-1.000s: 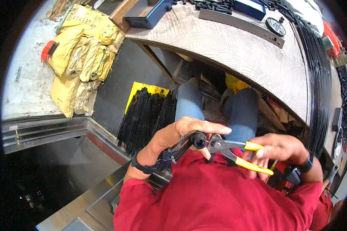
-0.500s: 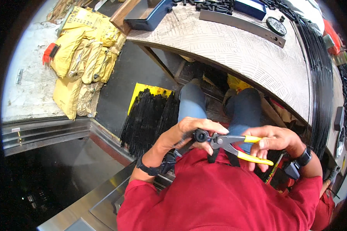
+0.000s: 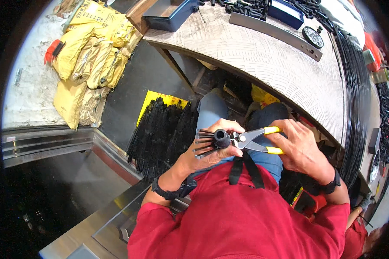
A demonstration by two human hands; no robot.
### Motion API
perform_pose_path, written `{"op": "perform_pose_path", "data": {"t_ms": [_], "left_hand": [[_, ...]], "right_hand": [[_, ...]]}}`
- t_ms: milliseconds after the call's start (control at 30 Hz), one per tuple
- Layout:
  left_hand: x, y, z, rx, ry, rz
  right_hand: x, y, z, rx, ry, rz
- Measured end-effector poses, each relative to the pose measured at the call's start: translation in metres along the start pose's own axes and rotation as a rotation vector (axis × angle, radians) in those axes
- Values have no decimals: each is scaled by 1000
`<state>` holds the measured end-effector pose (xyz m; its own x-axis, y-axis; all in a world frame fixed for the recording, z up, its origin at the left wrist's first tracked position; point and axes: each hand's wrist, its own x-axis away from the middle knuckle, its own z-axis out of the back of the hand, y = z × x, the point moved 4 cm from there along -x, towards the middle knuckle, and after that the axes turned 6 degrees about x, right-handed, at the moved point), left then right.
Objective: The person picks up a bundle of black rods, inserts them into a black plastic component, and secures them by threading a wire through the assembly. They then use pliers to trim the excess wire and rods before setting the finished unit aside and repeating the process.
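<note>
My left hand (image 3: 202, 152) is closed around a black umbrella frame (image 3: 221, 139). Its round hollow end faces up, and several thin ribs stick out beside my fingers. Yellow-handled pliers (image 3: 256, 137) are in my right hand (image 3: 301, 146), which is wrapped over the ends of the handles. The handles are spread apart. Their metal jaws sit between my left thumb and forefinger, right beside the hollow end; whether they grip anything there is too small to tell. Both hands are above my lap.
A dense bundle of black rods (image 3: 160, 134) lies on a yellow sheet at the left. Ahead, the patterned worktable (image 3: 263, 56) bears a blue bin (image 3: 170, 17), a metal bar (image 3: 274, 35) and loose black parts (image 3: 248, 8). Yellow sacks (image 3: 88, 60) are piled at far left. A co-worker's arm shows at right.
My right hand has turned and closed over the plier handles, which are nearer together. The hollow end and its ribs have swung into clearer view in my left hand.
</note>
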<state>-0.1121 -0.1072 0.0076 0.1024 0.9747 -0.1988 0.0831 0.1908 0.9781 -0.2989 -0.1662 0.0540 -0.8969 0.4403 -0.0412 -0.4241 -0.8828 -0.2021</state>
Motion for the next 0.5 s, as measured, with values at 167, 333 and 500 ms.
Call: {"op": "perform_pose_path", "data": {"t_ms": [167,333,500], "left_hand": [[-6,-5,2,97,-70,62],[-10,-14,6,480,-105,146],[-23,-23,-1,274,88,78]], "right_hand": [[5,-2,-29,-73,157,18],[5,2,14,-639,-330,-9],[21,-12,-24,-1848,-777,-271]]}}
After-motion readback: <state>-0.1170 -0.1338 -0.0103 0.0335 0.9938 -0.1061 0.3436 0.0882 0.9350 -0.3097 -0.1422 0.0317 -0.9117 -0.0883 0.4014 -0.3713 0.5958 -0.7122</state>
